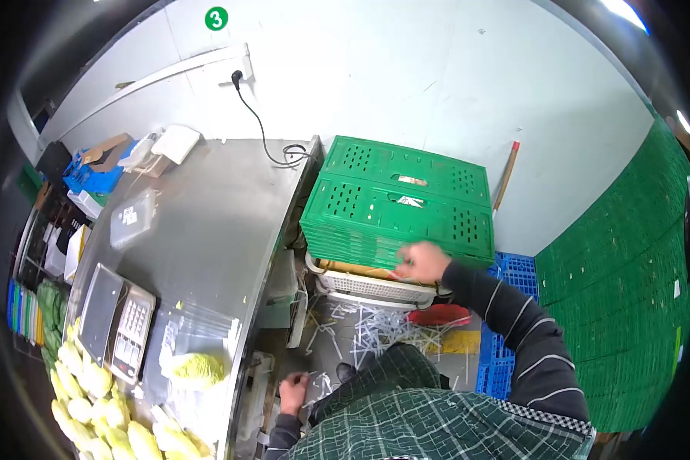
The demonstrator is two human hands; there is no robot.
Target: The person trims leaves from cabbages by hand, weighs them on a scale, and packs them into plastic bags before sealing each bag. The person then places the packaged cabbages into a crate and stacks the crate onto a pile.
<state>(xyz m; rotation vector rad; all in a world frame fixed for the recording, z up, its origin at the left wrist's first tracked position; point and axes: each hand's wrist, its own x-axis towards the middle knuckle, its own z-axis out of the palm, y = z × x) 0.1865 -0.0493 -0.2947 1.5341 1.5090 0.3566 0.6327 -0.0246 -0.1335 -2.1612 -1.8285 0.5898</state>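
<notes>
My right hand (423, 262) is at the front edge of a stack of folded green plastic crates (406, 218). It is slightly blurred, with its fingers bent together; whether something small is between them cannot be made out. Under the stack is a white slatted crate (379, 291). My left hand (293, 393) hangs low beside the steel table (199, 199), fingers loosely curled, and no object shows in it. On the table near that side lies a leafy yellow-green cabbage (196, 370) on clear plastic film (199, 330).
A scale (126, 322) and a heap of pale cabbages (92, 414) occupy the table's left. White strips (395, 330) litter the floor near a red object (439, 315). Blue crates (498, 360) and tall green crate stacks (621, 307) stand right. A black cable (257, 123) hangs from the wall.
</notes>
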